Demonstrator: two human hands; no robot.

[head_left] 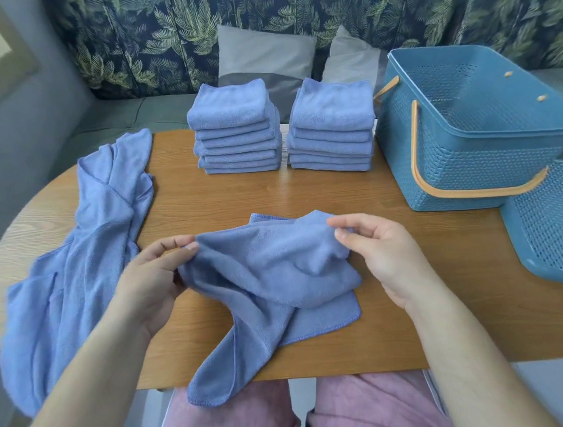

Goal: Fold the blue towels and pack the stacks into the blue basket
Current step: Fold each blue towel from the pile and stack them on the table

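Hands are working a crumpled blue microfibre towel (272, 272) at the near side of an oval wooden table (305, 190). The left hand (152, 280) is pinching the cloth's upper left edge between thumb and forefinger. The right hand (383, 251) is pinching the upper right edge the same way, its other fingers loosely curled. One corner of the towel is hanging over the table's near edge, above pink trousers (231, 424). Two stacks of folded blue towels, a left stack (236, 128) and a right stack (332, 126), are standing side by side at the far edge. A blue perforated plastic basket (475, 167) with orange handles is sitting just right of them, and a matching blue perforated lid (560, 227) is lying beside it. A heap of unfolded blue towels (80, 250) is draping over the table's left end.
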